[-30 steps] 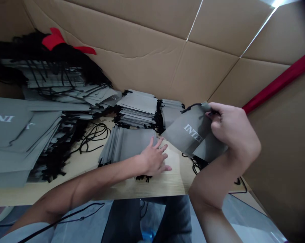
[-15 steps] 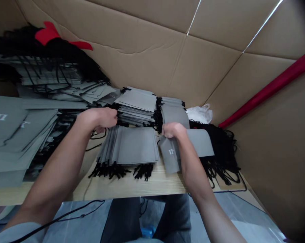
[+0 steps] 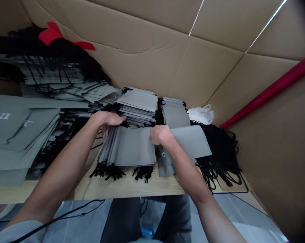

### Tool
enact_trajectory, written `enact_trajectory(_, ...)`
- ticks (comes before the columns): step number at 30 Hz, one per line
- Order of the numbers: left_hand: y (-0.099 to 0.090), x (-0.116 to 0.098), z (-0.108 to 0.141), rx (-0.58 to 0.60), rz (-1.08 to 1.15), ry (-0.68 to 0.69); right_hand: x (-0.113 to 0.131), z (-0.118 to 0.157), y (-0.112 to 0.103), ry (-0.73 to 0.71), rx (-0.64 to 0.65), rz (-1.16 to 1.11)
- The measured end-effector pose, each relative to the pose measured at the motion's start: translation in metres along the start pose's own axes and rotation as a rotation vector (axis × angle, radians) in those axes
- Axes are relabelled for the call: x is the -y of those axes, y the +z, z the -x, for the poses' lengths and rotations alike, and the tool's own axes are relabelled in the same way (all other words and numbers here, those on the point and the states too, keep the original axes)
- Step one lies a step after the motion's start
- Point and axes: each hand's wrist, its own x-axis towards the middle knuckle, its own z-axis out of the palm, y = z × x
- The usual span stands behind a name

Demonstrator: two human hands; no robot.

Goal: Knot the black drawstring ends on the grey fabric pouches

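Note:
A fanned stack of flat grey pouches (image 3: 135, 146) with short black cord ends lies on the table in front of me. My left hand (image 3: 108, 121) is at its upper left corner, thumb stretched out to the right and fingers bent down beside the stack. At the upper right corner my right hand (image 3: 161, 135) is closed on a grey pouch with white lettering (image 3: 164, 163), partly hidden under my wrist. Right of that hand lies a plain grey pouch (image 3: 193, 140), tilted. What exactly my right fingertips pinch is hidden.
Behind stand a pile of grey pouches (image 3: 138, 101) and another pile (image 3: 176, 114). Black cords (image 3: 223, 152) and a white plastic bag (image 3: 201, 114) are at the right. Larger lettered grey pouches (image 3: 7, 135) fill the left. Cardboard walls (image 3: 147, 47) enclose the table (image 3: 132, 189).
My right hand has moved left to the stack's corner, and the lettered pouch has shifted left with it. My left hand has moved right and its thumb has spread. The plain pouch has tilted.

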Motion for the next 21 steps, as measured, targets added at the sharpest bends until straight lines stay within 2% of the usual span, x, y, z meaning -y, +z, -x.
enact_trajectory(3,0.003,-0.003,-0.006,0.146,-0.061,-0.093,0.009,0.003,-0.001,0.014,-0.034,-0.005)
enact_trajectory(6,0.004,-0.003,-0.011,0.223,-0.116,-0.085,0.014,0.004,-0.001,0.033,-0.051,-0.016)
enact_trajectory(9,-0.001,-0.002,-0.01,0.208,-0.144,0.001,0.009,0.011,-0.007,0.059,-0.073,-0.034)
enact_trajectory(12,-0.012,-0.009,0.003,0.132,-0.167,0.097,-0.012,0.032,-0.019,0.109,-0.121,-0.054)
enact_trajectory(15,-0.03,-0.035,0.035,0.019,-0.176,0.196,-0.045,0.07,-0.031,0.157,-0.222,-0.082)
enact_trajectory(18,-0.043,-0.077,0.077,-0.104,-0.093,0.343,-0.072,0.116,-0.036,0.144,-0.351,-0.133)
enact_trajectory(19,-0.046,-0.091,0.091,-0.158,0.082,0.402,-0.078,0.13,-0.035,0.1,-0.405,-0.173)
enact_trajectory(21,-0.047,-0.114,0.112,-0.168,0.345,0.524,-0.081,0.152,-0.031,-0.104,-0.62,-0.336)
